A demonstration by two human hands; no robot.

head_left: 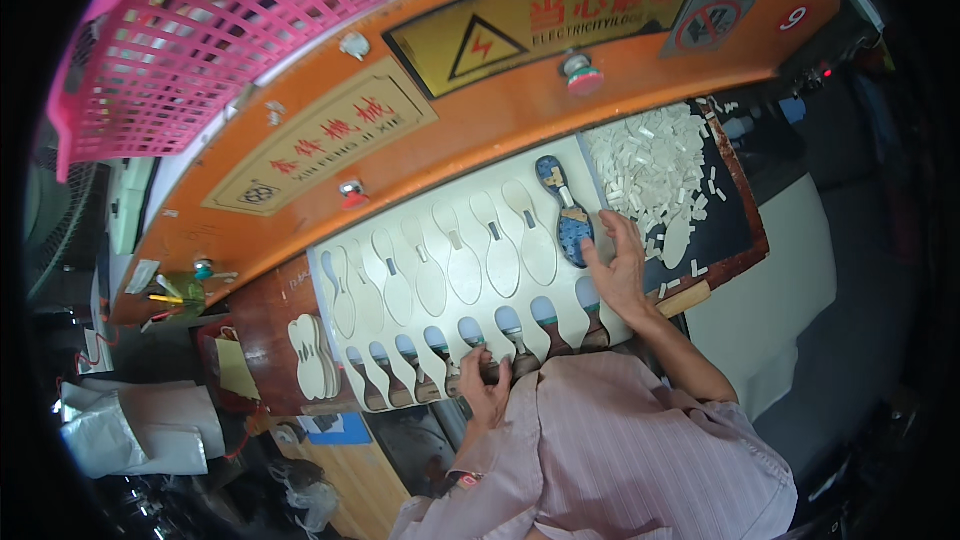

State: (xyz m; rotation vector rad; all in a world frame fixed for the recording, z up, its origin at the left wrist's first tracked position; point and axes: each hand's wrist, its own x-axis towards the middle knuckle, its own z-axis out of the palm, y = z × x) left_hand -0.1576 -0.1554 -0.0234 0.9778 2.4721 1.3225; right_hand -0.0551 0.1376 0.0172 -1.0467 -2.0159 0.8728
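Note:
A pale sheet (455, 280) lies in front of me, with a row of insole outlines cut in it and scalloped gaps along its near edge. On its right end rests a blue, sole-shaped cutting die (573, 225) with tan patches. My right hand (625, 270) is beside this die, thumb at its right edge, fingers spread and raised. At the sheet's near edge is my left hand (486, 395); its thumb and fingers are apart, close to the scalloped strips, and nothing shows between them.
An orange machine beam (480, 90) with red buttons spans the far side. Small white offcuts (655, 165) are heaped on a dark board at the right. Stacked pale insoles (315, 358) stand at the left. A pink basket (225, 50) sits above the beam.

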